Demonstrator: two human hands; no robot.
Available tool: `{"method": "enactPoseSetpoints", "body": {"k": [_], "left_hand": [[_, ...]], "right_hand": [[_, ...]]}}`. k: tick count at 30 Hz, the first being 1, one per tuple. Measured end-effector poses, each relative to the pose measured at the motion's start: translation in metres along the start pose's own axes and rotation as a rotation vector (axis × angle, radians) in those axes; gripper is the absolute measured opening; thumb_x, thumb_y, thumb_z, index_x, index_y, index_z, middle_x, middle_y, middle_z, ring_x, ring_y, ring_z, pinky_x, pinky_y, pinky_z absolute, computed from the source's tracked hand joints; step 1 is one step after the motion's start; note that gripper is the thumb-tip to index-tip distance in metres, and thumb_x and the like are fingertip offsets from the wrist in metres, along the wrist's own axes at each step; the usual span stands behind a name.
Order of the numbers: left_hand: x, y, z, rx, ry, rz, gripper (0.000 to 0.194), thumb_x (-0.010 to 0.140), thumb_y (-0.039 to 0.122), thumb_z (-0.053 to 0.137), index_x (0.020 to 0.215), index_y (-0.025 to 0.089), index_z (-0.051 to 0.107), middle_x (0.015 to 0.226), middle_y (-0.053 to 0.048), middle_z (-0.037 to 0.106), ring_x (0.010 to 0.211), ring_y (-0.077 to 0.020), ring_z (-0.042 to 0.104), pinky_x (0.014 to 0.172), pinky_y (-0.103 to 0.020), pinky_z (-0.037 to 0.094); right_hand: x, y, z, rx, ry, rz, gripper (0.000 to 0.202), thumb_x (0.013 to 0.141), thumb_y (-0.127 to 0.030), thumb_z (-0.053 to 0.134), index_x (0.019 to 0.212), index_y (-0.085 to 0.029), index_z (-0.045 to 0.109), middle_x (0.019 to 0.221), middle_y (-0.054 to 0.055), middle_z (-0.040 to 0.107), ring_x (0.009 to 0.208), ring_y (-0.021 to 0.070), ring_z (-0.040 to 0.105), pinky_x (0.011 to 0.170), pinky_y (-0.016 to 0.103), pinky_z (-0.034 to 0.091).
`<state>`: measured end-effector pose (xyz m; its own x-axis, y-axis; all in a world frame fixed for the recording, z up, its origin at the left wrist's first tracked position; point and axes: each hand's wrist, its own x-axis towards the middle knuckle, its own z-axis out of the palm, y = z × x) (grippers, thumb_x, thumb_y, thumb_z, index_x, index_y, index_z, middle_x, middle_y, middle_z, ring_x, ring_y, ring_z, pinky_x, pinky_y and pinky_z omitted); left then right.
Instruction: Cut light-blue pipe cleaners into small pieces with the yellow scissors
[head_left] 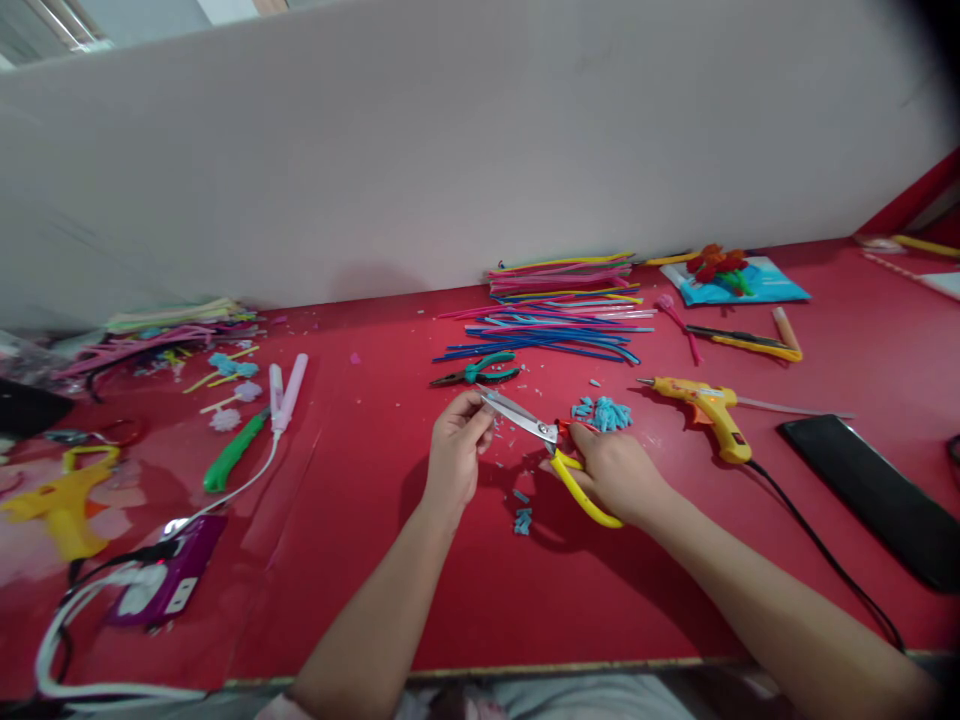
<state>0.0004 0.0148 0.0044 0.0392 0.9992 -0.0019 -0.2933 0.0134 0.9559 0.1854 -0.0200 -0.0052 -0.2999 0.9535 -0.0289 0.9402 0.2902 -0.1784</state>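
Observation:
My right hand (619,470) grips a pair of scissors (521,415) with one yellow and one red handle. The blades point left, their tips at the fingers of my left hand (456,450). My left fingers are pinched together; whatever is between them is too small or hidden to name. Close to my right hand lies a heap of short light-blue fuzzy pieces (611,413). A few more cut blue pieces (523,520) are below the scissors. Just beyond my left hand are pliers (491,370) with teal and black handles.
Pipe cleaners (555,320) lie in rows at the back. A yellow glue gun (705,405) and a black case (870,495) are on the right. Leftward are a pink hair straightener (289,395), a purple power strip (172,575) with cords, and another yellow glue gun (67,505).

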Motion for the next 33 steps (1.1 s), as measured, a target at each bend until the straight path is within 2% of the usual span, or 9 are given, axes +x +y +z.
{"method": "enactPoseSetpoints", "body": {"k": [8, 16, 33], "left_hand": [[0.0007, 0.0004, -0.0006, -0.007, 0.031, -0.021, 0.010, 0.067, 0.024, 0.060, 0.071, 0.017, 0.054, 0.054, 0.006, 0.040, 0.043, -0.0024, 0.034, 0.038, -0.015, 0.020], [0.0010, 0.0004, 0.0001, -0.015, 0.030, -0.011, 0.011, 0.067, 0.024, 0.060, 0.070, 0.016, 0.053, 0.055, 0.005, 0.040, 0.043, -0.0027, 0.034, 0.038, -0.015, 0.021], [-0.0001, -0.0017, 0.0013, -0.047, 0.076, 0.010, 0.009, 0.065, 0.023, 0.061, 0.068, 0.017, 0.056, 0.055, 0.006, 0.044, 0.043, -0.0022, 0.035, 0.039, -0.016, 0.023]], "right_hand": [[-0.0007, 0.0017, 0.0003, -0.012, 0.031, -0.008, 0.042, 0.080, -0.054, 0.027, 0.076, -0.017, 0.046, 0.058, 0.005, 0.058, 0.051, 0.0151, 0.053, 0.046, 0.026, 0.016], [0.0001, 0.0037, -0.0016, -0.048, 0.027, 0.020, 0.033, 0.079, -0.048, 0.034, 0.077, -0.017, 0.046, 0.062, 0.005, 0.060, 0.052, 0.0149, 0.053, 0.046, 0.026, 0.015], [-0.0015, -0.0012, -0.0046, -0.039, 0.021, -0.001, 0.047, 0.078, -0.060, 0.026, 0.078, -0.017, 0.047, 0.058, 0.005, 0.058, 0.052, 0.0168, 0.055, 0.046, 0.026, 0.016]]}}
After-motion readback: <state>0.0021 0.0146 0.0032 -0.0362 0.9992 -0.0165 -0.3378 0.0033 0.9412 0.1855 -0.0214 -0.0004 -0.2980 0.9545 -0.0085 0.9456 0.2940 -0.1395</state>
